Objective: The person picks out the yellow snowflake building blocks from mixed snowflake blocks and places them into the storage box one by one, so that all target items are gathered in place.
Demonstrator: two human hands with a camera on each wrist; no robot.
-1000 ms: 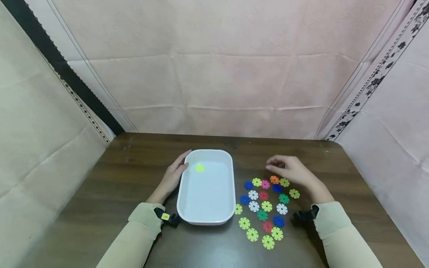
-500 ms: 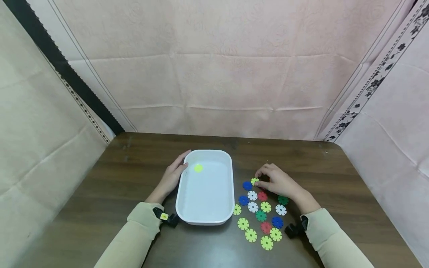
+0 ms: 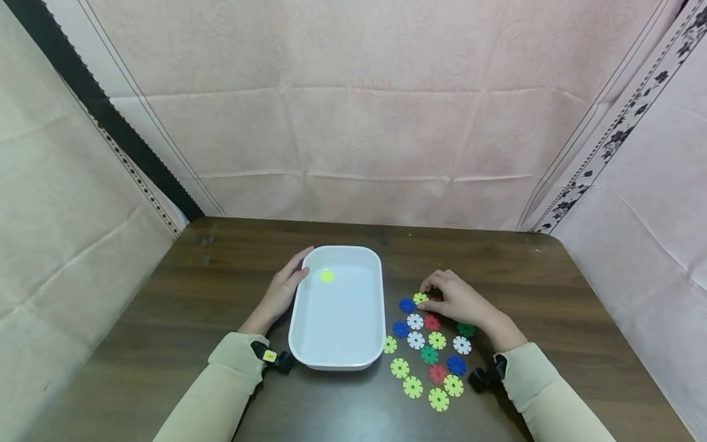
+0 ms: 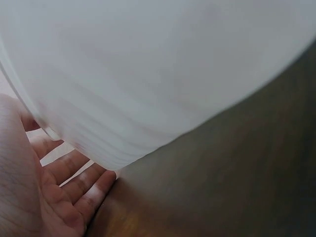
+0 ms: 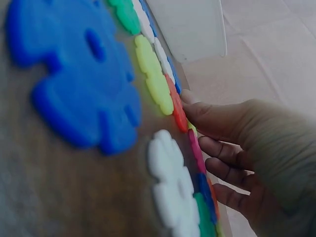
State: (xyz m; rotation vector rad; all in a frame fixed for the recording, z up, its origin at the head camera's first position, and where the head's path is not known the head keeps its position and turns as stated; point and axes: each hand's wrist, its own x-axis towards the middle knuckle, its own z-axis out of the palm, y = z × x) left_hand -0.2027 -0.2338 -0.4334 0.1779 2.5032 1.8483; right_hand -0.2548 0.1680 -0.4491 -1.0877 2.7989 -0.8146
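Note:
A white tray (image 3: 338,319) stands on the table, with a yellow-green interlocking disc (image 3: 327,276) inside near its far left corner. My left hand (image 3: 283,291) holds the tray's left side by the far corner, thumb at the rim and fingers along the outer wall; in the left wrist view, the fingers (image 4: 81,185) touch the wall. Right of the tray, my right hand (image 3: 455,298) has its thumb and index finger at the edges of another yellow-green disc (image 3: 421,298), pinching it on the table. The palm hides some discs at the back.
Several loose interlocking discs lie right of the tray, among them a blue disc (image 3: 456,365), a white disc (image 3: 462,345), a red disc (image 3: 437,373) and a green disc (image 3: 428,354). Brown table (image 3: 182,344); a pale cloth (image 3: 353,123) hangs behind its far edge.
My right hand has moved left and nearer, from beyond the discs down onto the yellow-green one at the back. The left hand stays at the tray.

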